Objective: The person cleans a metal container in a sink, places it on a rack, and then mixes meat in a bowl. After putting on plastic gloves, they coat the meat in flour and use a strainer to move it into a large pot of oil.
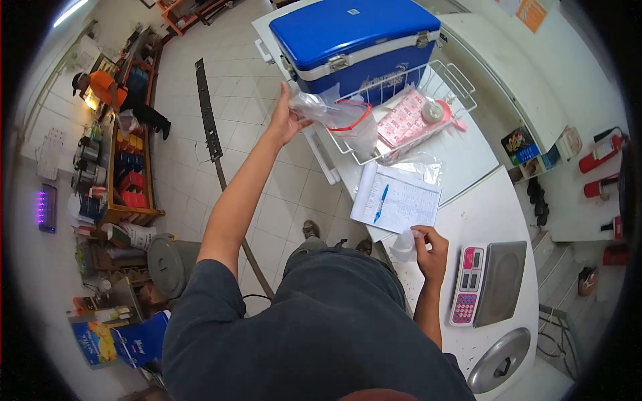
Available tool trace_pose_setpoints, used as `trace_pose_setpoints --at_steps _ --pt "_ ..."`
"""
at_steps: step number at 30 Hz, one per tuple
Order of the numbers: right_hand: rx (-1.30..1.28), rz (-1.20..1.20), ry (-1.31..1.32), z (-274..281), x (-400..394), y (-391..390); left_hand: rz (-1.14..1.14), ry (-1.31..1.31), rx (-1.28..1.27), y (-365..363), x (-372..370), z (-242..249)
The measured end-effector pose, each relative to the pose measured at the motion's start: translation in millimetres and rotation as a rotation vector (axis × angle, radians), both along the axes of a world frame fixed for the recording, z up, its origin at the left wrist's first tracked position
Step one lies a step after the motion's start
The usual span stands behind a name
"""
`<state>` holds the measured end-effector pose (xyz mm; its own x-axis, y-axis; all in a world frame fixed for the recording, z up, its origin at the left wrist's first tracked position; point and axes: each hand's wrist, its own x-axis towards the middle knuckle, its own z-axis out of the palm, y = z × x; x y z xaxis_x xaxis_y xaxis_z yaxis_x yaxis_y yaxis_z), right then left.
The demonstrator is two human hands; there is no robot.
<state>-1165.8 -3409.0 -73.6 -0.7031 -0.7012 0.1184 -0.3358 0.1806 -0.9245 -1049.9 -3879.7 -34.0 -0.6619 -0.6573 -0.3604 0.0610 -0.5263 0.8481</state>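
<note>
My left hand reaches out over the table's far-left edge, its fingers closed around a bunched clear plastic bag. A red band runs across the plastic and stretches toward the white wire basket. Near the table's front edge, my right hand pinches a small piece of thin translucent plastic. Just beyond that hand lies an open notebook with handwriting, and a blue pen rests on its page. Pink-and-white printed packets sit in the basket.
A blue cooler box stands behind the basket. To the right are a digital scale and a round metal lid. Fire extinguishers hang at far right. A person in orange stands by shelves at left.
</note>
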Motion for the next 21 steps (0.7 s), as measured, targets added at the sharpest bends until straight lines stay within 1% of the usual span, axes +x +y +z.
trace_pose_setpoints --at_steps 1,2,4,5,7,11,14,17,19,20,21 --pt "0.042 0.004 -0.013 1.9 4.5 -6.3 0.017 0.005 0.042 0.8 6.0 2.6" --pt "0.047 0.019 0.007 2.8 8.2 -13.9 -0.003 0.008 0.001 -5.4 14.8 -4.2" --pt "0.059 0.052 0.043 2.8 16.7 -33.2 -0.039 0.012 -0.080 -25.0 34.6 -33.6" --pt "0.042 0.068 0.050 3.0 22.2 -45.3 -0.071 0.096 -0.059 -32.2 48.4 -36.5" --pt "0.043 0.095 0.062 7.5 36.1 -75.9 -0.080 0.124 -0.081 -45.1 80.7 -44.3" --pt "0.065 0.181 0.097 18.7 72.7 -151.5 -0.092 0.178 -0.071 -71.6 158.6 -40.2" --pt "0.052 0.252 0.058 25.3 113.6 -216.7 0.009 0.229 0.016 -87.4 223.8 -30.1" --pt "0.046 0.343 0.098 32.5 159.5 -286.0 0.048 0.285 0.071 -115.6 295.5 -45.0" --pt "0.039 0.413 0.124 27.8 186.5 -328.4 0.113 0.252 0.027 -124.1 343.5 -51.1" --pt "0.031 0.436 0.075 27.3 201.6 -350.6 0.145 0.233 0.009 -128.2 366.6 -54.1" --pt "0.026 0.456 0.024 26.5 216.5 -372.9 0.229 0.131 -0.044 -135.8 391.6 -67.3"
